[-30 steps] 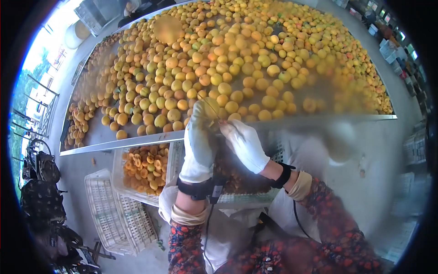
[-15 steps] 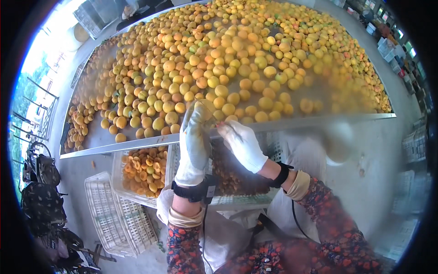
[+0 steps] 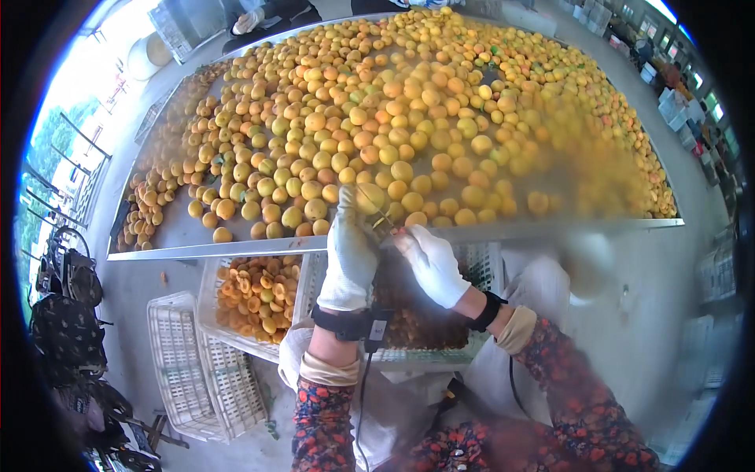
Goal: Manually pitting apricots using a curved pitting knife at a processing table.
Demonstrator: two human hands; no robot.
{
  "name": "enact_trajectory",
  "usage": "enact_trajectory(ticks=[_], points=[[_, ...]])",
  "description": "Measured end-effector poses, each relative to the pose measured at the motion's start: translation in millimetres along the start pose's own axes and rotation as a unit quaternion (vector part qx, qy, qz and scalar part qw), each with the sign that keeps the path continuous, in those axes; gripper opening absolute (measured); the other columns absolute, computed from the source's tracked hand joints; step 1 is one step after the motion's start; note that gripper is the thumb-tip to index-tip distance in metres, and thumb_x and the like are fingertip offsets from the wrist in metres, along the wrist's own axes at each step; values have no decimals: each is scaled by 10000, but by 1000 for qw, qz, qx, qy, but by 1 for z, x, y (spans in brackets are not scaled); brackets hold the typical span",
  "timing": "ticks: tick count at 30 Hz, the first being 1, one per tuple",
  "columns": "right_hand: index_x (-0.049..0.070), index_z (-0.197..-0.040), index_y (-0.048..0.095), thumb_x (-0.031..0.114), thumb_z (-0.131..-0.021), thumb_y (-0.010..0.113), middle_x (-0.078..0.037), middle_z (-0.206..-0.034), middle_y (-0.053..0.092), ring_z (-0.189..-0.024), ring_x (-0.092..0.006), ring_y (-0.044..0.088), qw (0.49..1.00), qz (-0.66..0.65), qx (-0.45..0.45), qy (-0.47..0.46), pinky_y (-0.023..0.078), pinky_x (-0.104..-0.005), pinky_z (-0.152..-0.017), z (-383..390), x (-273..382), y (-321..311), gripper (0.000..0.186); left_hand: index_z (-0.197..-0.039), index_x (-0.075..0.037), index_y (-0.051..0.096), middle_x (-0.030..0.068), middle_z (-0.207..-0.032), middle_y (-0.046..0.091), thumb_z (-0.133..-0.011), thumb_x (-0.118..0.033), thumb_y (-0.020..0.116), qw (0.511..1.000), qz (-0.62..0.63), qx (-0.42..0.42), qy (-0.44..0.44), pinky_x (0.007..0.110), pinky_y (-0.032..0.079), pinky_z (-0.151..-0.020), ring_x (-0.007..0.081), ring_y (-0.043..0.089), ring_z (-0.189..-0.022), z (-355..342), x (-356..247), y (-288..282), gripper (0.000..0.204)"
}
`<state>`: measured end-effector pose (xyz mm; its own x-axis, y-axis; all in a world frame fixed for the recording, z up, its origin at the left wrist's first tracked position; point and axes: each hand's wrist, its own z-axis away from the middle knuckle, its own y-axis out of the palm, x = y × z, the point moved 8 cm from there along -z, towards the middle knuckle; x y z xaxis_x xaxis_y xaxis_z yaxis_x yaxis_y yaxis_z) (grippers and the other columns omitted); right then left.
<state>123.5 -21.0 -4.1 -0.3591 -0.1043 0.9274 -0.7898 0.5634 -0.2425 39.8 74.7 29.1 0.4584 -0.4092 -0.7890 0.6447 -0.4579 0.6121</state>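
Filling a crate [image 3: 206, 309] in the head view, split fruit [image 3: 259, 295] looks done, while whole fruit [image 3: 314, 122] spread over the table [image 3: 174, 224] seem left. The left hand [image 3: 351, 256] appears closed around one yellow fruit [image 3: 370, 199] at the table's near edge; the right hand [image 3: 435, 267], just beside it, pinches a thin tool [image 3: 384, 221].

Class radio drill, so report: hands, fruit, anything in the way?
Left hand: holding yellow-orange fruit. Right hand: pinching thin tool, shape unclear. No clear obstruction; loose fruit crowds the table beyond.
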Motion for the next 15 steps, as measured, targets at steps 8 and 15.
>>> enact_trajectory(ticks=[8, 15], points=[[-18, -1000, 574, 160, -962, 527, -105, -801, 628, -714, -155, 601, 992, -121, -5, 45, 467, -270, -681, -6, 11, 0, 188, -1223, 5, 510, 74, -1071, 605, -986, -194, 481, 999, -29, 24, 32, 327, 456, -912, 157, 568, -1023, -13, -6, -2, 311], [-14, -974, 558, 176, -968, 516, -127, -809, 633, -741, -200, 625, 994, -102, 11, 49, 468, -284, -683, -16, 24, -3, 195, -1162, -2, 548, 66, -1023, 604, -976, -403, 471, 990, -93, -6, 106, 291, 456, -832, 136, 561, -926, -15, -14, 0, 449]])
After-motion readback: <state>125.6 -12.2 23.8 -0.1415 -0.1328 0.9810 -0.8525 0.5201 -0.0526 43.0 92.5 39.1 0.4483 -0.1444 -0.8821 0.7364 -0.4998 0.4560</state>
